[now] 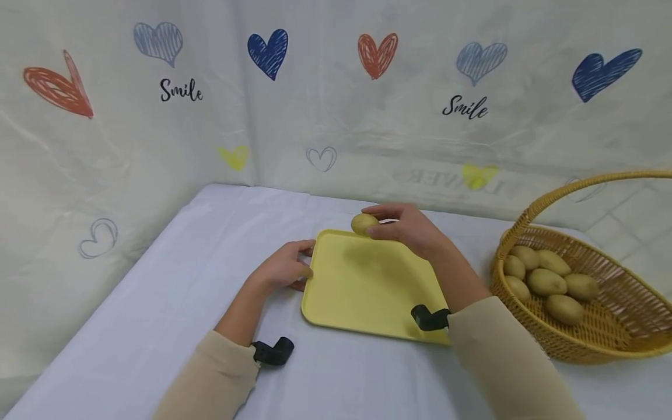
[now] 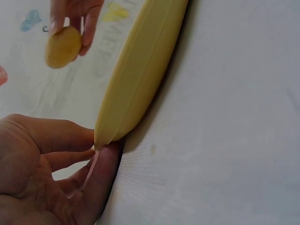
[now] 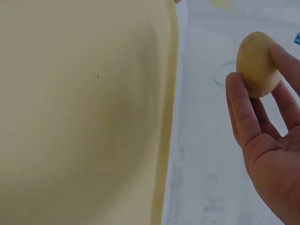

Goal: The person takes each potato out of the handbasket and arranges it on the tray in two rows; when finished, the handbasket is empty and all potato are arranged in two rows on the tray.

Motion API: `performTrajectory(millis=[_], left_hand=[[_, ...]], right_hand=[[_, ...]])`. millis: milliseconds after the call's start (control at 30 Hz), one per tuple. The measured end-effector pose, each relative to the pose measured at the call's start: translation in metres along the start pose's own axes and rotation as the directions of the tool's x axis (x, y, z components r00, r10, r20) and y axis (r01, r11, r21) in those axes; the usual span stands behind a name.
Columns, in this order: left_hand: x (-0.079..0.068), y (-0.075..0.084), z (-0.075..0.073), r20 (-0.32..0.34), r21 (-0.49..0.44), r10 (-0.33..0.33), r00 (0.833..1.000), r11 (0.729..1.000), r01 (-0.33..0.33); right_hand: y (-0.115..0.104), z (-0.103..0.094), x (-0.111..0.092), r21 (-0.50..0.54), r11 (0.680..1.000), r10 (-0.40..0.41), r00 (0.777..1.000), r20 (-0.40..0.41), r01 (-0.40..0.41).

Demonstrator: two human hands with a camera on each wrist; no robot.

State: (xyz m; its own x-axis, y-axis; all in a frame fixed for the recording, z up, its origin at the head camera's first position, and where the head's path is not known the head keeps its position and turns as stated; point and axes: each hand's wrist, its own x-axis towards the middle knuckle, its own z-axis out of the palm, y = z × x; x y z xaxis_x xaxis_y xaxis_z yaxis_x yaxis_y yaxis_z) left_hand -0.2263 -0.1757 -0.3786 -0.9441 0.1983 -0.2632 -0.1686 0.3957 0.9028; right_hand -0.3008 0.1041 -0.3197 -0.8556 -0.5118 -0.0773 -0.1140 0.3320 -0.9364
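Observation:
A small pale potato (image 1: 362,224) is pinched between the fingers and thumb of my right hand (image 1: 408,230), held over the far edge of a yellow tray (image 1: 357,286). The right wrist view shows the same potato (image 3: 257,63) at the fingertips, apart from the tray's rim (image 3: 168,117). At the tray's left side my left hand (image 1: 286,265) grips the rim. In the left wrist view its thumb and fingers (image 2: 101,183) pinch the tray's corner (image 2: 126,93) from above and below. No potato lies on the visible part of the tray.
A wicker basket (image 1: 572,350) with a tall arched handle (image 1: 593,185) stands on the right, holding several potatoes (image 1: 546,282). White cloth (image 1: 173,291) covers the table. Behind it hangs a white curtain (image 1: 325,105) printed with hearts. Black wrist cameras (image 1: 275,352) sit on both sleeves.

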Motion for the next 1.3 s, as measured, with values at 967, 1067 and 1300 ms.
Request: performTrajectory(millis=[967, 1067, 1300], left_hand=[[0.001, -0.001, 0.001, 0.015, -0.018, -0.005, 1.0, 1.0, 0.006], [0.001, -0.001, 0.001, 0.021, -0.025, 0.002, 1.0, 1.0, -0.001], [0.0, 0.0, -0.001, 0.021, -0.021, 0.016, 1.0, 1.0, -0.016]], right_hand=[[0.024, 0.061, 0.039, -0.306, 0.952, -0.02, 0.994, -0.103, -0.012], [0.025, 0.063, 0.04, -0.328, 0.944, -0.009, 0.995, -0.099, -0.024], [0.025, 0.064, 0.043, -0.338, 0.941, -0.005, 0.997, -0.075, -0.021]])
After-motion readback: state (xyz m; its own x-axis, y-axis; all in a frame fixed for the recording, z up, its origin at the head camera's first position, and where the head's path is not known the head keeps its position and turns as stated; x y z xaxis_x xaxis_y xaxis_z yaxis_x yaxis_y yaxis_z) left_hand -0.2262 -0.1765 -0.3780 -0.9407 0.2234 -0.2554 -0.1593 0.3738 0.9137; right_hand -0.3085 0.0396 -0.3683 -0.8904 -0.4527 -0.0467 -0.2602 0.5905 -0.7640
